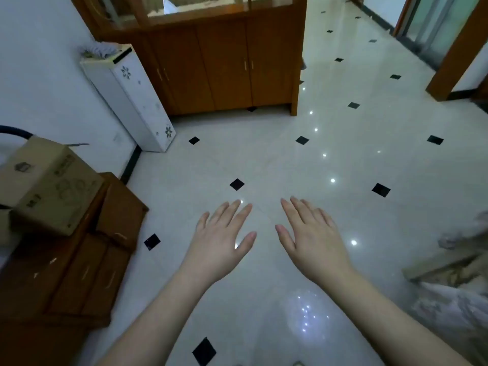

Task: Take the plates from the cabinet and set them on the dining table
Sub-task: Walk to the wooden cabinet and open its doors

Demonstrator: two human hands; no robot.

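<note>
Head view: both bare forearms reach forward over a glossy pale tiled floor (343,165) set with small black diamond insets. The left hand (219,244) and the right hand (314,244) are held palm down, side by side but apart, above the floor and touching nothing. On each hand the fingers are straight and slightly spread, thumbs pointing inward toward one another; neither hand holds anything.

The wooden cabinet (224,67) stands beyond the hands, well apart from them, against the far side of the floor. Its lower doors are all closed, with small metal handles near the door edges, and a glass-fronted upper part rises above them. No plates can be made out; what lies behind the glass is too blurred to tell.

Just left of the cabinet, a tall white box with flower prints (129,99) leans against the white wall (39,75). Nearer than the cabinet, along the left edge, a cardboard box (45,186) rests on a low brown wooden unit (79,260). Right of the cabinet, a wooden door frame (456,51) stands at the far right. At the right edge, nearer than the cabinet, lies a blurred pale heap (454,273) that cannot be identified.
</note>
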